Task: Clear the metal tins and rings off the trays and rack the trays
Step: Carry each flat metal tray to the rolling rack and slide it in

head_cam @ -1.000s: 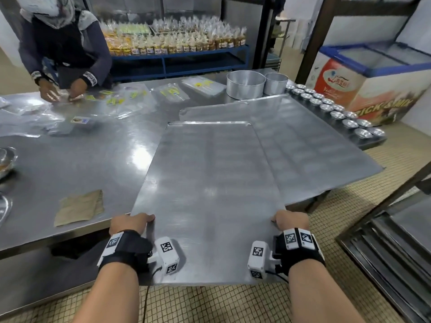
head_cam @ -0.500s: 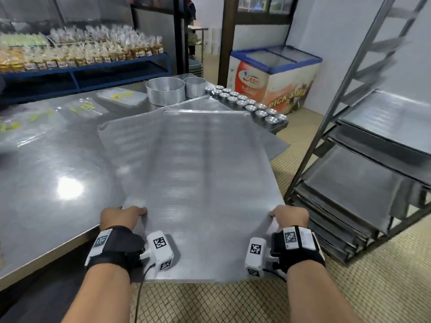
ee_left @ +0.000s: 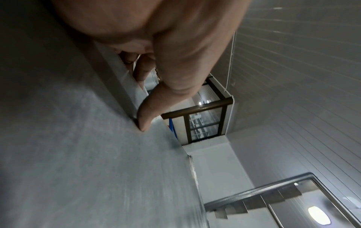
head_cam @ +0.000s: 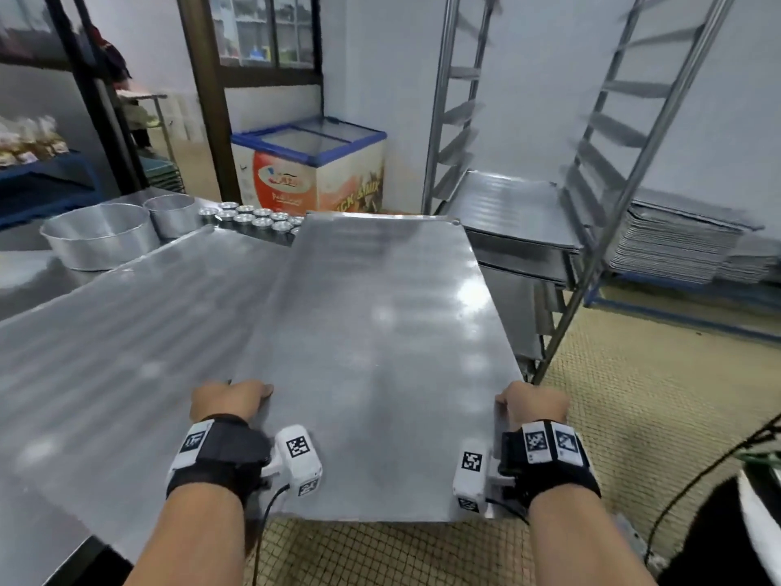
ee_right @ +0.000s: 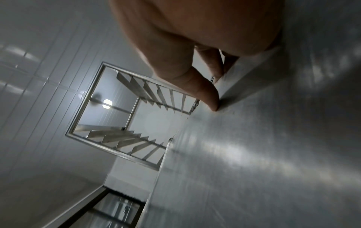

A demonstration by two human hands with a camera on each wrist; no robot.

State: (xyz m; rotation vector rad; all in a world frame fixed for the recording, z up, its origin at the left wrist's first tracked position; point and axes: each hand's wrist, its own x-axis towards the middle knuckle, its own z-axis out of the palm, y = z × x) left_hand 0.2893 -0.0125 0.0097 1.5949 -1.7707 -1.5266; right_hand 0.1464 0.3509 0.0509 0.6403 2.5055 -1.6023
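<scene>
Head view: a person carries a large flat metal tray level in front of them, its long sides running away from them. The left hand grips the tray's left edge near the near corner, and the right hand grips the right edge opposite. A second tray lies on the steel table to the left, partly under the carried one. Far left on the table stand two round metal tins, with a cluster of small metal cups just beside them. To the right, past the tray's far end, stands the tray rack, with trays already on its lower runners. A blue-lidded chest freezer stands against the far wall, and a stack of trays sits far right.

Left wrist view: the left hand pinches the tray at its raised rim, the thumb pressed on the top face and the fingers curled under the edge. The rack's runners show blurred beyond.

Right wrist view: the right hand holds the tray the same way, thumb down on the top face at the rim, fingers wrapped beneath. The rack frame and a ceiling light show behind.
</scene>
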